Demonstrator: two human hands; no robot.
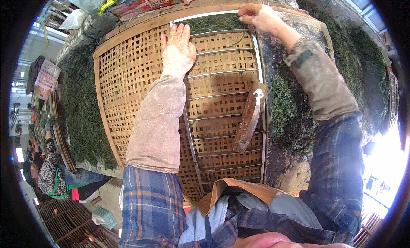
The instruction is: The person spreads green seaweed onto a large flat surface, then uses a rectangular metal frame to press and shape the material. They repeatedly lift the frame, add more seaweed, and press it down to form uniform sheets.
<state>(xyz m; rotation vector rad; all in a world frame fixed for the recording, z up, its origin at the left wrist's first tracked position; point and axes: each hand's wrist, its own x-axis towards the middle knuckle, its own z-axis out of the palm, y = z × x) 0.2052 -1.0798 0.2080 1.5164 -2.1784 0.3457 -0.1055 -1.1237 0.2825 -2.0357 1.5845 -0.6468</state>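
A woven bamboo tray (128,65) with a wooden rim lies before me. On it rests a long metal frame (260,65) with crossbars, its far compartment filled with a dark green leafy layer (214,23). My left hand (178,50) lies flat, fingers extended, at the left end of that layer, partly over the frame's edge. My right hand (258,18) has its fingertips bent together at the frame's far right corner; whether they pinch anything is unclear. A wooden block with a metal handle (251,116) lies across the frame's right side, touched by neither hand.
Dark green leafy piles (81,107) flank the tray on the left and on the right (283,107). Colourful bags (157,2) lie beyond the far rim. Another person (51,171) is at the left, near stacked frames. A light green basket (105,217) stands lower left.
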